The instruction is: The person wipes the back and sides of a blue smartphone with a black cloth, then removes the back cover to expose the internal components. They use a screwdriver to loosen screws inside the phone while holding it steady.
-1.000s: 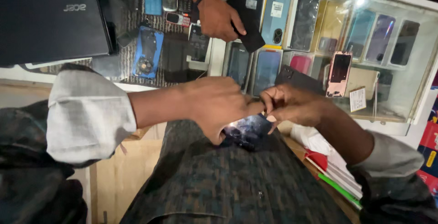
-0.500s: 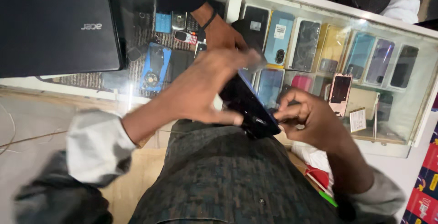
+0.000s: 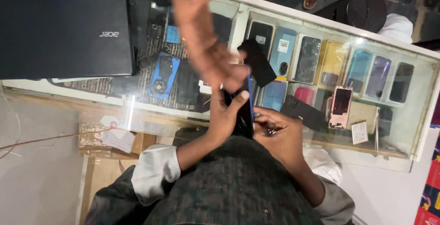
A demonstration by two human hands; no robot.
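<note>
A: Phone (image 3: 245,110) is upright on edge, dark body with a blue rim, held between both hands just above the lap, at the near edge of the glass bench (image 3: 403,128).

B: Grip state?

A: Left hand (image 3: 224,117) is wrapped around the phone's side, thumb pressed on the front face. Right hand (image 3: 275,135) is curled closed at the lower right edge, fingertips pinching there. Possibly a small tool or fingernail at the seam, but it's too small to tell.

B: Step?

A: Looks like work along the edge of the phone, prying or seating something at the rim. Judgement only.

B: Whose arm is up top?

A: Another person's forearm and hand (image 3: 208,46), motion-blurred, reaching over the bench from the far side. It holds a second dark phone (image 3: 257,62) above the glass. Keep that separate from the wearer's hands.

B: Surroundings?

A: Closed black laptop (image 3: 64,28) on the bench at left. Rows of phone cases (image 3: 316,60) under the glass.

B: Next move needs?

A: Steady left clamp, fine force from the right fingertips along the rim, no twisting of the body.
</note>
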